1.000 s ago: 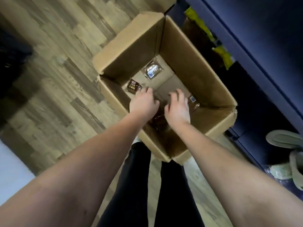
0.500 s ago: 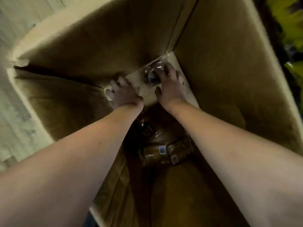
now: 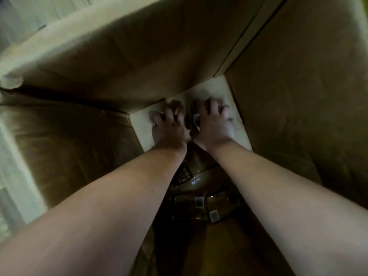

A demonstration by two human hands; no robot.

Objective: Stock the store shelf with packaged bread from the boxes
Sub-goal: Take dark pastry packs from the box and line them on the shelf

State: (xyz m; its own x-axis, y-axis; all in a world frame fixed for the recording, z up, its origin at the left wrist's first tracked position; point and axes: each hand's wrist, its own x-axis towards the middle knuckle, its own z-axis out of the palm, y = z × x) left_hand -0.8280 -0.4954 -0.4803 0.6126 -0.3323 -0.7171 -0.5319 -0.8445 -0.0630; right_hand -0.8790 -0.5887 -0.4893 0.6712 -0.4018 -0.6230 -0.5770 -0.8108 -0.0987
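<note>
Deep matte-brown cardboard box (image 3: 298,120), pale floor at frame centre: left hand (image 3: 169,127), fingers splayed and curled, claws a rounded brown bread packet (image 3: 175,103); right hand (image 3: 215,126) likewise grips a glossy film-wrapped packet (image 3: 196,118); more wrapped packets (image 3: 199,206) lie lower centre between the forearms.

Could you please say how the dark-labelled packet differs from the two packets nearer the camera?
The dark-labelled packet bears a black label with pale lettering; the two nearer packets bear pale square stickers. The dark-labelled packet lies alone; the nearer packets lie side by side. All lie loose in the cardboard box.
</note>
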